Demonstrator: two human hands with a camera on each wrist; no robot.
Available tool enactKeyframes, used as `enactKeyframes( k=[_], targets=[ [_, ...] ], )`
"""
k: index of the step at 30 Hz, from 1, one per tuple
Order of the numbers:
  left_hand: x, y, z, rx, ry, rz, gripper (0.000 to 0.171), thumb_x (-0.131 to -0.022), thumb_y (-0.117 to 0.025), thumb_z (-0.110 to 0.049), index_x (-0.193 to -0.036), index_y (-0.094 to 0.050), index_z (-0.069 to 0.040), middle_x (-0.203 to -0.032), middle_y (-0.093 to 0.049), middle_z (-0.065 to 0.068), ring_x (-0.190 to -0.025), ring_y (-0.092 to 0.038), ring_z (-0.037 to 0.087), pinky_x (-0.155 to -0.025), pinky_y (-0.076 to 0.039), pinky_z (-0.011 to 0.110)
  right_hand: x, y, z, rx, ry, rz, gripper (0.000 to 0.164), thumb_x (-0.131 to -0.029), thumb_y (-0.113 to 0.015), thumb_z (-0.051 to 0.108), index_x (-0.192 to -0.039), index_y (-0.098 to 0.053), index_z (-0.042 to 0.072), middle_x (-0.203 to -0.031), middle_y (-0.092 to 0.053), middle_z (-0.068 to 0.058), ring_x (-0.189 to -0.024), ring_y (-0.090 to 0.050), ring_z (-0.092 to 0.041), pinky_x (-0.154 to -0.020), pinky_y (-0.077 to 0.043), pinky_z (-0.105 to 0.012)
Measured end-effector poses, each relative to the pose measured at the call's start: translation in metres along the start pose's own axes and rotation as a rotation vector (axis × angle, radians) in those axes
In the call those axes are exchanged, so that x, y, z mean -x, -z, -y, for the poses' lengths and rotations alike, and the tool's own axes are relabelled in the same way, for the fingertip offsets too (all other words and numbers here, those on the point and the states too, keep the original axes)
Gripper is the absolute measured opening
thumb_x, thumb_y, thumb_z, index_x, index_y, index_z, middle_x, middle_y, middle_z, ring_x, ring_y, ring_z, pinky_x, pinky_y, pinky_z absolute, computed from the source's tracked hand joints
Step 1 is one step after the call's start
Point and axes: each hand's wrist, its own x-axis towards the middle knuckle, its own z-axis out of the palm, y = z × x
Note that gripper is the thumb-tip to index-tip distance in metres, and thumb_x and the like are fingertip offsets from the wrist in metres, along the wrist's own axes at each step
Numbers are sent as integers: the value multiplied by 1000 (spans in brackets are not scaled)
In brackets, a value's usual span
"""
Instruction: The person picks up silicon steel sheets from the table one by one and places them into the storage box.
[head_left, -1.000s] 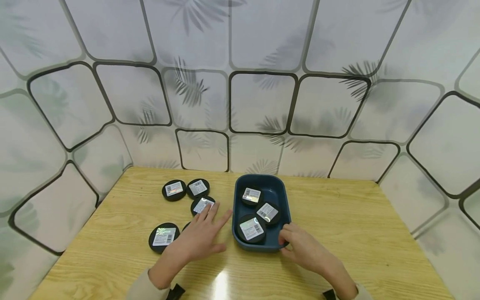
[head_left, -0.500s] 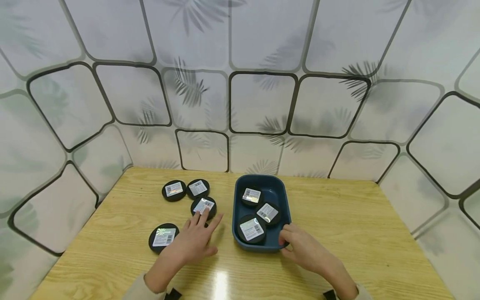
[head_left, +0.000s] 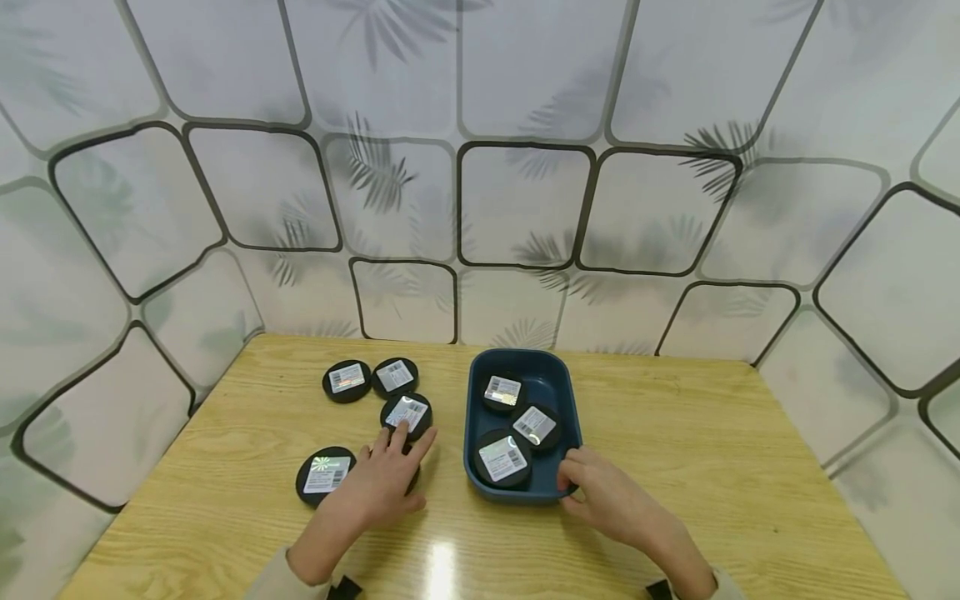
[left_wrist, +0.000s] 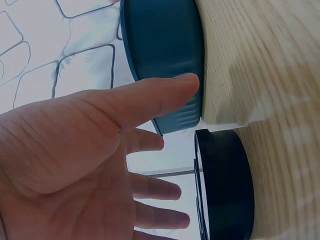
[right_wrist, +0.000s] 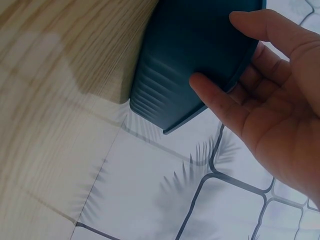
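In the head view my left hand [head_left: 373,483] is spread palm down over a black round disc [head_left: 415,478], mostly hidden beneath it. One fingertip overlaps the lower edge of another labelled disc [head_left: 406,414]. The left wrist view shows straight fingers and thumb beside the thick side of a black disc [left_wrist: 227,185], with nothing gripped. My right hand [head_left: 611,497] holds the near right corner of a dark blue plastic bin [head_left: 517,495]. Seen from the right wrist, the thumb lies on the bin's outer wall [right_wrist: 185,60] and fingers curl at its rim. Inside the bin lie three black discs [head_left: 503,458] with white barcode labels.
Further left on the wooden table [head_left: 690,450] lie more labelled black discs: two side by side at the back [head_left: 347,380] and one [head_left: 326,476] beside my left wrist. Patterned wall covering [head_left: 517,208] closes off the back and sides.
My left hand has drawn back and a little to the left, uncovering more of the upper disc's label. The right hand and the bin have stayed in place.
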Motion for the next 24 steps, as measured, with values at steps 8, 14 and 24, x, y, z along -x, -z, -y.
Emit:
enactKeyframes(
  k=[8,14,24],
  targets=[
    [1,0,2,-1,21,-2,87,-80,-83,-28,-152,-38,-8,-149,-34,34,-128,-41,56,-97,-38,68,0,1,1,-9,5,-5,23,-78,-77,2,-80,-60,17,-82,-48,12,-78,-43,-5,-68,-44,-23],
    [-1,-1,4,0,47,25,86,-81,-82,-28,-152,-37,-9,-150,-33,34,-130,-40,55,-99,-36,69,0,0,1,-3,3,-3,22,-78,-77,2,-80,-60,17,-82,-49,12,-78,-43,-5,-67,-44,-23],
    [-3,1,9,-24,84,65,88,-82,-82,-26,-154,-33,-9,-148,-35,34,-128,-42,55,-99,-36,68,0,1,1,-1,-1,-4,22,-79,-76,2,-80,-60,17,-82,-49,12,-79,-43,-5,-68,-45,-23]
  ],
)
